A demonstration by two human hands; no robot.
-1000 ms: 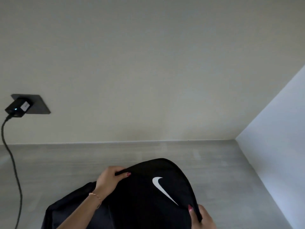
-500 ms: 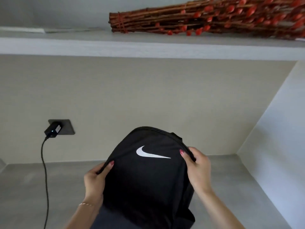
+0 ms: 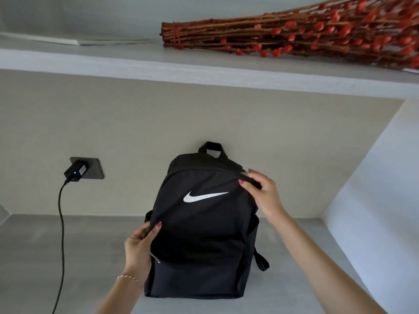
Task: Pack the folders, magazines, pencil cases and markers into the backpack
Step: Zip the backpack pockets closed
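Observation:
A black backpack [image 3: 204,234] with a white swoosh logo stands upright on the grey desk [image 3: 68,257], its back against the beige wall and its zips closed. My left hand [image 3: 139,248] grips the backpack's left side edge at mid height, thumb on the front. My right hand [image 3: 263,191] pinches the fabric at the upper right corner, by the main zip line. The carry loop sticks up at the top. No folders, magazines, pencil cases or markers are in view.
A black charger [image 3: 76,172] sits in a wall socket at left, and its cable [image 3: 60,234] hangs down across the desk. A shelf [image 3: 204,73] runs overhead with a bundle of red-budded twigs [image 3: 294,39]. A white side panel [image 3: 374,211] closes the right.
The backpack went from lying low on the desk to standing upright against the wall. My left hand slid down its left edge, and my right hand moved up to the top right corner.

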